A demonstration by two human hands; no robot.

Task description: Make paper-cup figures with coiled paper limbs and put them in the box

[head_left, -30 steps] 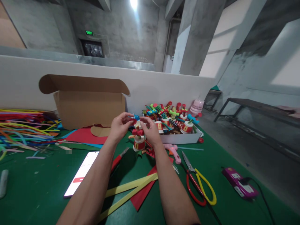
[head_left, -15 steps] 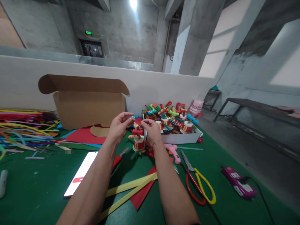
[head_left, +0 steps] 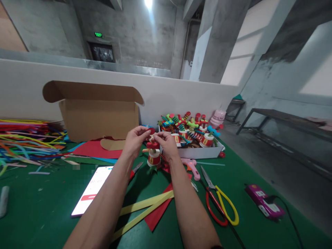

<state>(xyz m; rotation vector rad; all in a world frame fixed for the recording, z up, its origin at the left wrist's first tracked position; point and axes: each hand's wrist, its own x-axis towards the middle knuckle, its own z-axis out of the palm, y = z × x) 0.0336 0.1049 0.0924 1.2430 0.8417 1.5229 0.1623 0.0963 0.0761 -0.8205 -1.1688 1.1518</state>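
A small craft figure [head_left: 154, 156] with a red-and-white cup body and a red block on a striped spring stands on the green table [head_left: 46, 204]. My left hand [head_left: 135, 140] and my right hand [head_left: 167, 143] meet just above it, fingertips pinched together on a small red piece [head_left: 151, 131] at the figure's top. Both forearms reach in from the bottom edge.
A white tray [head_left: 202, 152] of several finished figures sits behind my right hand. An open cardboard box [head_left: 98, 114] stands behind left, pipe cleaners [head_left: 26, 141] at far left. A phone [head_left: 92, 190], red and yellow paper strips [head_left: 145, 207], scissors [head_left: 219, 204], a pink glue gun [head_left: 192, 166] and a purple device [head_left: 264, 204] lie nearby.
My hands have closed in toward each other and dropped slightly onto the top of the figure. The blue piece seen between my fingers earlier is out of sight.
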